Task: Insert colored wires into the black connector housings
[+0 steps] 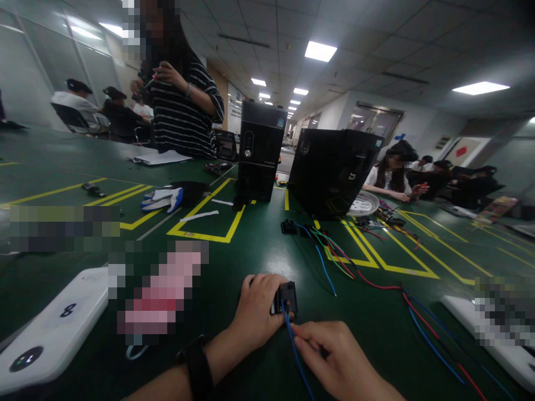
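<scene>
Nearest, on the left wrist: black band (198, 365). Left hand (259, 301) is curled round the far-left side of a small black block (291, 293), fingers closed enough to hold it just above or against the green table (242, 256); which of the two, cannot tell. Blue wire (295, 351), apparently doubled, runs from the block's near face down toward the lower edge of view. Right hand (330, 352): thumb and index nearly together, tips at the wire just below the block. Whether they pinch it, cannot tell; the other fingers are tucked under.

Risks, in my judgement: a sideways tug by the right hand could work the wire loose at its entry, if poorly seated. Should the left grip slacken, the block could twist. Its fingertips, close to the entry, partly mask the seating.

Further right, a red wire (387, 287) trails across the table; a sleeve or forearm could snag it and drag the black modules (288, 226) beyond. Behind these stand two computer towers (261, 142) (330, 172); farther off, a person in a striped top (184, 106).
</scene>
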Motion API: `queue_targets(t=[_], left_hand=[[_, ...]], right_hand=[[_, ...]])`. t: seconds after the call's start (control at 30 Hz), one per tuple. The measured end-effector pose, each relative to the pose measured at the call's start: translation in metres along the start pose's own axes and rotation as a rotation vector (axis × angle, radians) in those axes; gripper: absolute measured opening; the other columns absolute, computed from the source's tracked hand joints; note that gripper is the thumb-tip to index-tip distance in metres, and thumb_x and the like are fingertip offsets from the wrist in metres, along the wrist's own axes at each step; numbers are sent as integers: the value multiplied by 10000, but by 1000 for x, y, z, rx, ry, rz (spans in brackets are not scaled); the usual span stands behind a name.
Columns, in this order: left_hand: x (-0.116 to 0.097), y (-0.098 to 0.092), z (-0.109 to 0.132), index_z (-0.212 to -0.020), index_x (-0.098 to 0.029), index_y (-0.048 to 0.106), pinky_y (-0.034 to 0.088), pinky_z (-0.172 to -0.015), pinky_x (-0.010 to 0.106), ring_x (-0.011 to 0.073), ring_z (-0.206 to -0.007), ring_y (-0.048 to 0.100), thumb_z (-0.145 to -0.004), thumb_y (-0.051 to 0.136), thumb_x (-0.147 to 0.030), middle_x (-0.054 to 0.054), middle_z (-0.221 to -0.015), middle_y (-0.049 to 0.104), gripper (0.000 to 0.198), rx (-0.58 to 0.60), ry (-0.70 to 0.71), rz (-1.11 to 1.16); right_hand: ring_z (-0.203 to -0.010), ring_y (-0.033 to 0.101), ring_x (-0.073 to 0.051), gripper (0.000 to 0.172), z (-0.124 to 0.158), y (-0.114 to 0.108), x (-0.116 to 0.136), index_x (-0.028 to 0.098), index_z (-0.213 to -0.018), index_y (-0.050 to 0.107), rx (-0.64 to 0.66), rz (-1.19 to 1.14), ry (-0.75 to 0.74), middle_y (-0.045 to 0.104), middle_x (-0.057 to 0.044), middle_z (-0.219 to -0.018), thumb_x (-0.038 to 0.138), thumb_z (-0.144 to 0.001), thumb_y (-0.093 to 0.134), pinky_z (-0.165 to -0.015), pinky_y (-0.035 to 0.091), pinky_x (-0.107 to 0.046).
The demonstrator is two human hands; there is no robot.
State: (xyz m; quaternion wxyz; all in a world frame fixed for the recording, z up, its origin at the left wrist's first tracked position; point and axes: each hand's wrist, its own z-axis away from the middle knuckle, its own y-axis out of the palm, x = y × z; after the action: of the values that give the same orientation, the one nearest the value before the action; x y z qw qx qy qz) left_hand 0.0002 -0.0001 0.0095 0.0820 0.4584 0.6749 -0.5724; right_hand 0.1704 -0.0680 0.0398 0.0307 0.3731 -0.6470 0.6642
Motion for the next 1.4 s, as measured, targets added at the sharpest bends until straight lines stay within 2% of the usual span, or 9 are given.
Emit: queue_targets(t=[0.13,0.4,0.57,0.63,0.7,0.8,0.87,1.17,1.4], left_hand=[[0,0,0,-1015,-276,544,292,-895,382,239,-1004,511,-632,769,-254,-21,-1043,617,445,0,-6,1],[2,0,0,-1014,-272,542,292,-883,380,238,-991,510,-656,750,-274,-19,-1027,616,414,8,-3,-3],[2,1,0,-1018,-275,541,294,-888,387,246,-997,508,-675,737,-296,-15,-1037,614,396,12,-2,-8],[3,2,0,-1017,-274,541,288,-902,396,249,-1001,505,-660,747,-286,-12,-1036,612,413,7,-14,-12],[4,2,0,-1015,-274,541,281,-914,405,249,-1003,503,-642,760,-275,-13,-1034,608,433,7,-23,-9],[3,1,0,-1011,-275,541,280,-920,411,245,-1001,504,-639,762,-266,-16,-1032,604,433,8,-33,6],[3,0,0,-1014,-277,540,279,-923,411,243,-1003,502,-639,762,-262,-18,-1031,603,435,2,-35,16],[3,1,0,-997,-276,552,286,-915,403,246,-994,509,-609,787,-248,-20,-1019,615,455,-17,-27,30],[1,-1,-2,-1002,-279,559,277,-920,401,247,-1009,505,-602,797,-256,-25,-1029,617,465,6,-44,16]], right_hand=[[-520,483,-97,259,-1,1,2,174,-766,631,34,43,2,483,35,-552,231,-901,417,-534,326,-207],[-542,580,-115,215,2,-1,-9,237,-950,689,-67,144,58,625,20,-605,237,-842,503,-530,369,-209],[-543,619,-126,200,2,-13,-12,266,-904,705,-151,211,49,673,26,-635,230,-843,517,-512,420,-211],[-604,652,-134,201,6,-21,-12,245,-889,700,-329,255,-53,706,8,-713,207,-852,507,-575,466,-215],[-632,657,-145,174,14,-28,-11,226,-912,690,-640,342,-107,713,-17,-765,211,-853,526,-613,482,-230],[-530,593,-136,176,26,-35,-10,210,-989,673,-1160,438,80,679,-25,-699,258,-846,581,-527,439,-241],[-495,561,-130,219,30,-38,-12,196,-1037,661,-1300,413,214,646,-14,-637,279,-845,595,-498,416,-239],[-557,621,-140,255,-7,-65,-30,175,-933,687,-849,323,146,695,-30,-726,369,-840,551,-525,460,-231],[-797,669,-200,279,-92,-100,-46,275,-1044,691,-415,559,312,733,-7,-895,346,-875,481,-636,469,-265]])
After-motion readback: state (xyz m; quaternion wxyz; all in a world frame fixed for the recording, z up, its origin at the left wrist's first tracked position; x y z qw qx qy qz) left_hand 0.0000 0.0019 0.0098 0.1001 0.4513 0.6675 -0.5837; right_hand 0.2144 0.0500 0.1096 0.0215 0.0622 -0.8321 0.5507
